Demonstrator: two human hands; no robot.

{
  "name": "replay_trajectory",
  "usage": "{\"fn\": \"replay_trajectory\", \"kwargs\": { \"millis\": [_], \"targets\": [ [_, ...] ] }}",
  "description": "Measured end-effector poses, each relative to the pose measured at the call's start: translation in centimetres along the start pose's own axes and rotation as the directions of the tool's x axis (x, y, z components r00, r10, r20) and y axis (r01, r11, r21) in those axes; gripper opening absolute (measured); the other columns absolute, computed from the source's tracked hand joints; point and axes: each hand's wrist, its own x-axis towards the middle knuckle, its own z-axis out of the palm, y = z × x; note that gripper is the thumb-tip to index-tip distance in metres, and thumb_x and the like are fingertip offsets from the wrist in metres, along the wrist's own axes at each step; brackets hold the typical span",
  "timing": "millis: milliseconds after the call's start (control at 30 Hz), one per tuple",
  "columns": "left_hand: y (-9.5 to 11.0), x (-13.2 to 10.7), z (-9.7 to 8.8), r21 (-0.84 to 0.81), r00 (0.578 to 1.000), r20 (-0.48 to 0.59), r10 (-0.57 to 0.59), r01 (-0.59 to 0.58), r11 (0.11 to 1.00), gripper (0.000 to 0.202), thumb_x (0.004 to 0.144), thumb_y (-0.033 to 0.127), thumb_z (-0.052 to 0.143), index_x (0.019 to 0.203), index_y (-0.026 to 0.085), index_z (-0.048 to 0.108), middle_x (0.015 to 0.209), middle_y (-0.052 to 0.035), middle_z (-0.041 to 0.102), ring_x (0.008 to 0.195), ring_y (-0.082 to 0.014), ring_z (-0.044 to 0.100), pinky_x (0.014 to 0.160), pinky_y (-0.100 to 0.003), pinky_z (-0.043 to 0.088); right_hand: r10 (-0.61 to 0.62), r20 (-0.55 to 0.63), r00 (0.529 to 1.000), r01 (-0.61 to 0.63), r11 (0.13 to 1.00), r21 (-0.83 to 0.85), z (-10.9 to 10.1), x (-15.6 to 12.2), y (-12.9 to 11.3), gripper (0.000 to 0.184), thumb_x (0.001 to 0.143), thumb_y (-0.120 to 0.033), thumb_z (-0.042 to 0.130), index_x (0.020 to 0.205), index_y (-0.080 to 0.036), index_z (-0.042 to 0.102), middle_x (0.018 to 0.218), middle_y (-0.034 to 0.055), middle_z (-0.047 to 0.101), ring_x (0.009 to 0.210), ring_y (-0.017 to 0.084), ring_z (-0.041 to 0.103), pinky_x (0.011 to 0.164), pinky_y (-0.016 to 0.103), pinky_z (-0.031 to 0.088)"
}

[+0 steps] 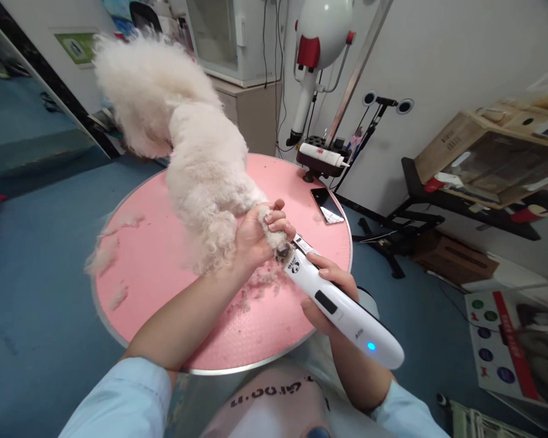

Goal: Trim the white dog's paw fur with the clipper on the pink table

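A fluffy white dog [205, 146] stands on the round pink grooming table [164, 255], its head turned away from me. My left hand [256, 234] is wrapped round one of its paws [271, 231], raised off the tabletop with the pads toward me. In my right hand [331, 286] is a white hair clipper [342, 310] with a blue light lit near its end. The clipper's blade end meets the paw at the pads. Cut fur [262, 280] lies scattered on the table below the paw.
A phone [327, 205] lies near the table's right edge. Behind it, a holder carries a white tube [322, 154] beside a metal post. Loose tufts of fur [104, 255] rest along the left rim. A wooden box [488, 158] stands on a black stand at right.
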Motion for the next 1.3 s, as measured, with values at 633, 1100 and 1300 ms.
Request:
{"fn": "replay_trajectory", "kwargs": {
  "millis": [633, 1100, 1300],
  "targets": [
    [0.3, 0.4, -0.4, 0.019, 1.000, -0.001, -0.019, 0.019, 1.000, 0.028, 0.094, 0.016, 0.032, 0.078, 0.012, 0.055, 0.042, 0.0101, 0.036, 0.035, -0.0017, 0.032, 0.050, -0.015, 0.041, 0.326, 0.162, 0.931, -0.364, 0.822, 0.438, -0.7, 0.8, 2.4, 0.041, 0.080, -0.039, 0.071, 0.115, -0.027, 0.054, 0.125, 0.0089, 0.066, 0.115, 0.027, 0.064, 0.092, 0.047, 0.055],
    [0.4, 0.0, 0.0, -0.006, 1.000, 0.008, 0.009, -0.009, 1.000, 0.028, 0.095, 0.017, 0.031, 0.079, 0.012, 0.054, 0.043, 0.0099, 0.036, 0.035, -0.0022, 0.034, 0.048, -0.015, 0.042, 0.333, 0.037, 0.942, -0.313, 0.835, 0.453, 2.1, -1.8, 2.3, 0.045, 0.080, -0.045, 0.069, 0.118, -0.033, 0.047, 0.138, 0.0059, 0.057, 0.129, 0.028, 0.053, 0.101, 0.052, 0.049],
    [0.6, 0.1, 0.0, 0.018, 1.000, 0.002, 0.030, -0.030, 0.999, 0.027, 0.093, 0.013, 0.032, 0.079, 0.011, 0.055, 0.042, 0.0101, 0.034, 0.033, -0.0017, 0.031, 0.046, -0.015, 0.038, 0.346, 0.200, 0.917, -0.389, 0.660, 0.643, 1.0, -0.9, 2.7, 0.041, 0.082, -0.051, 0.063, 0.114, -0.029, 0.054, 0.123, 0.0085, 0.067, 0.106, 0.030, 0.068, 0.078, 0.047, 0.059]
  ]
}}
